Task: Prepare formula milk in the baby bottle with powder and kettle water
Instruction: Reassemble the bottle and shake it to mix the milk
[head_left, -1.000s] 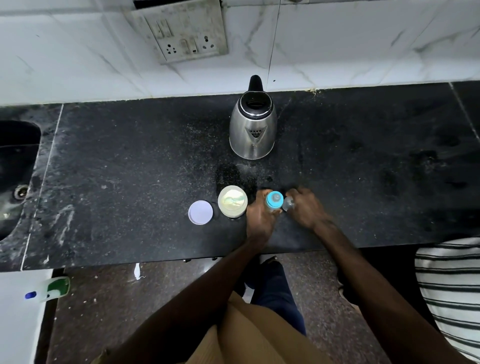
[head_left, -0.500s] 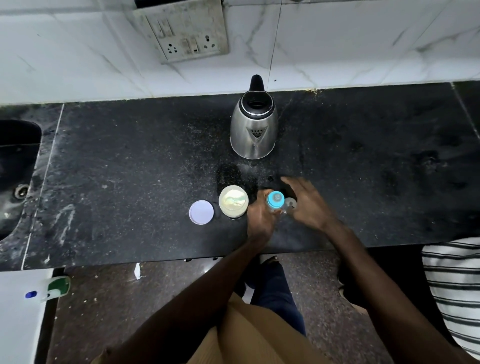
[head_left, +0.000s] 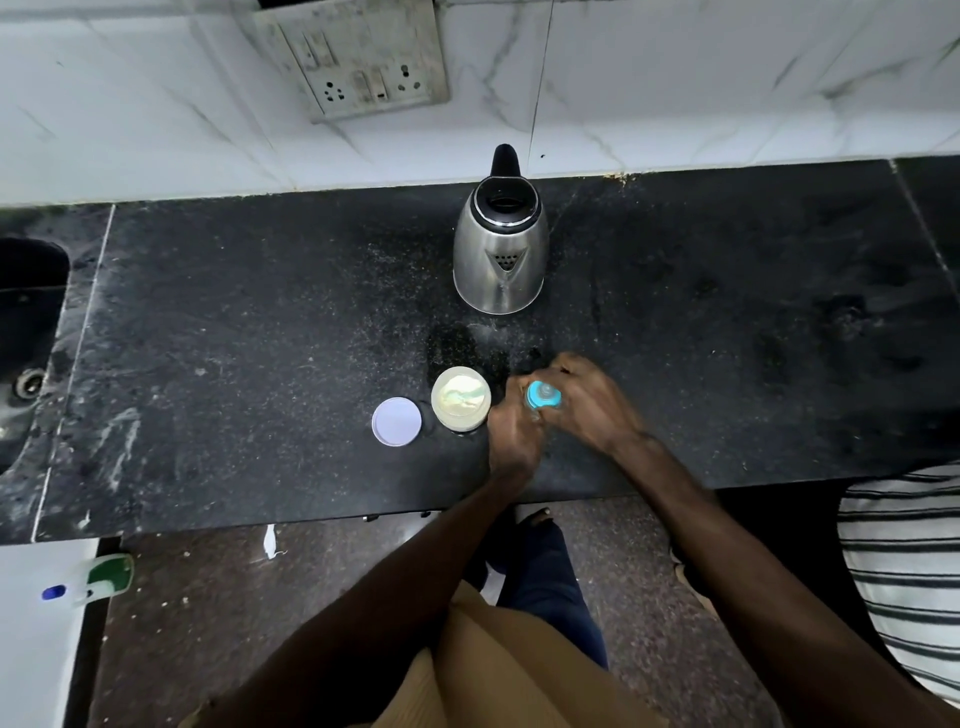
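Since everything for this job sits on one black speckled stone surface (head_left: 260, 312), positions are logged against the kettle.

Stainless-steel electric kettle (head_left: 500, 244), black rim and handle: upright near the wall, spout toward the person, handle away. Neither hand touches it, and both are well apart from it. Judged parked within reach for the water pour.

The left hand (head_left: 514, 431) is in front of the kettle and slightly to its right, toward the near edge. Its fingers wrap the bottle's body from the left, apparently to brace it against turning. The right hand (head_left: 587, 400) is just right of that, at the same stand-off from the kettle. Its fingers curl over the bottle's top and close on the blue collar (head_left: 535, 400). This reads as a twisting grip, but I cannot tell whether it is tightening or loosening.

Round open powder tub (head_left: 461, 399), pale contents: front-left of the kettle, just beside the left hand. Probably left open for scooping.

Flat round pale-lilac lid (head_left: 397, 421): farther left of the kettle than the tub, lying flat beside it and out of the working area.

Small baby bottle (head_left: 545, 391), clear teat: upright between the two hands, in front of the kettle. Only its top shows and the contents are hidden, so how far the task has got is uncertain.
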